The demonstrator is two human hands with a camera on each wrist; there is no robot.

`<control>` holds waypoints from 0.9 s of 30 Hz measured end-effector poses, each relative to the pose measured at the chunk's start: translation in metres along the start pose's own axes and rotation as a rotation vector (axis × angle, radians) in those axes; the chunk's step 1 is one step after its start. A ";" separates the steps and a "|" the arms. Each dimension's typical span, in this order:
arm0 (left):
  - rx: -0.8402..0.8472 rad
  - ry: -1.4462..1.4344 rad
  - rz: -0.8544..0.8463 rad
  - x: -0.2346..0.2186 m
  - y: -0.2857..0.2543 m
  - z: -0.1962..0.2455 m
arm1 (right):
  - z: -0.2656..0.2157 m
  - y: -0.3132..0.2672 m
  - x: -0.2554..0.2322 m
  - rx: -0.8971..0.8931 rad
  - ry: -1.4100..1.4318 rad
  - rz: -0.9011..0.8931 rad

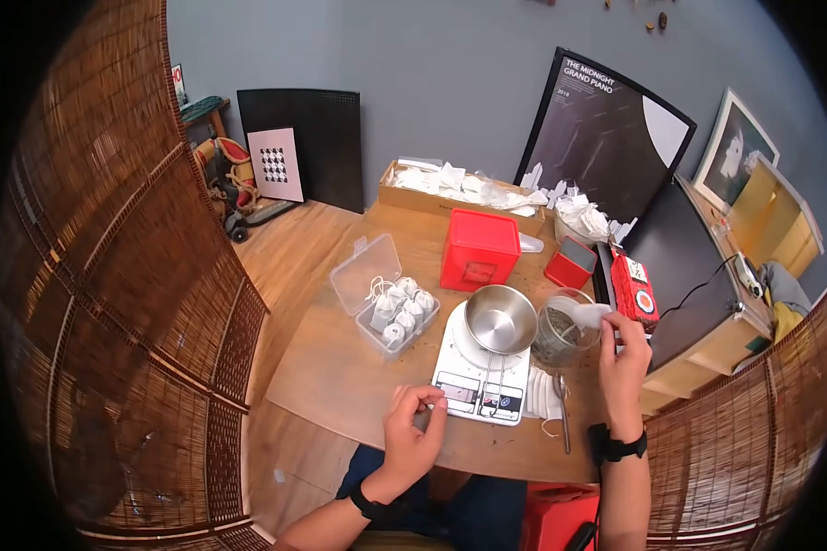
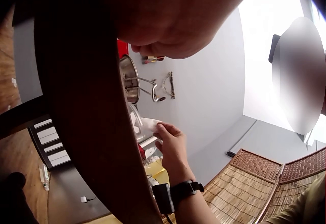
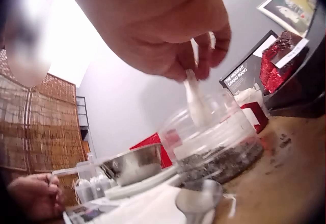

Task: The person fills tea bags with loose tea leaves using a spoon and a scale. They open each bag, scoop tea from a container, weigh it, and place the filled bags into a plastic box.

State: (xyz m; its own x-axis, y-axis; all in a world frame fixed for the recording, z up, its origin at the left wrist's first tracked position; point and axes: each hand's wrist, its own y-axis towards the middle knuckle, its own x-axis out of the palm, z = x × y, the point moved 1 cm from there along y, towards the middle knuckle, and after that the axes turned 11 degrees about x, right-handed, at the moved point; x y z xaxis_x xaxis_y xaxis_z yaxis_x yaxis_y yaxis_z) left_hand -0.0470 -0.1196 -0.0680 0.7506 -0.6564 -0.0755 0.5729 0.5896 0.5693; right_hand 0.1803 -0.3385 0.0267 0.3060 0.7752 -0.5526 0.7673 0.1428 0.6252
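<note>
My right hand (image 1: 625,358) pinches a small white piece (image 1: 590,315) at the mouth of a clear round tub (image 1: 560,347) holding dark dry leaves; whether the piece is a pouch or a scoop I cannot tell. In the right wrist view the white piece (image 3: 196,104) hangs from the fingertips over the tub (image 3: 219,147). My left hand (image 1: 413,439) hangs loosely curled at the front edge of a white scale (image 1: 464,367), holding nothing visible. A metal pan (image 1: 501,321) sits on the scale, its handle toward me. Flat white pouches (image 1: 540,395) and a spoon (image 1: 564,418) lie beside the scale.
An open clear box (image 1: 397,321) of filled white pouches stands left of the scale. Behind are a red canister (image 1: 481,250), a cardboard tray (image 1: 459,188) of white pouches and a small red tin (image 1: 570,264). A red package (image 1: 634,289) stands right of the tub.
</note>
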 end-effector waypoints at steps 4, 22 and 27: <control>0.002 0.005 0.000 0.000 0.000 0.001 | 0.002 -0.001 -0.005 0.103 -0.058 -0.188; -0.087 -0.079 -0.001 0.005 -0.010 -0.010 | 0.014 -0.069 -0.048 0.111 0.165 0.137; -0.076 -0.058 -0.007 0.006 -0.009 -0.009 | -0.001 -0.085 -0.055 -0.324 -0.195 -0.319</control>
State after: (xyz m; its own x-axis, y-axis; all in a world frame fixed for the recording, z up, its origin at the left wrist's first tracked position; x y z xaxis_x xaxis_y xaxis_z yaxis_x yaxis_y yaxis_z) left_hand -0.0450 -0.1248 -0.0812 0.7274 -0.6855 -0.0309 0.6033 0.6174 0.5049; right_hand 0.0981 -0.3932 0.0047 0.2079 0.5371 -0.8175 0.6350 0.5617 0.5304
